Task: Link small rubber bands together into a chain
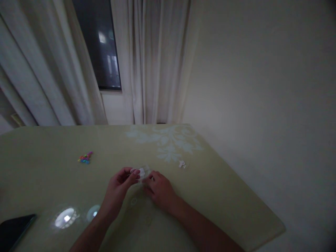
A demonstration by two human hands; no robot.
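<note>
Clear plastic bit, small & whitish, pinched between both hands at table centre. Left hand coming in from 7 o'clock, forearm angled up, thumb & forefinger nipping its left edge. Right hand in from 4 o'clock, knuckles up, fingers curled together onto its right edge. Coloured beads well apart at 10 o'clock; white scrap at 2 o'clock on yellow-green table. Dark phone at 8 o'clock.
</note>
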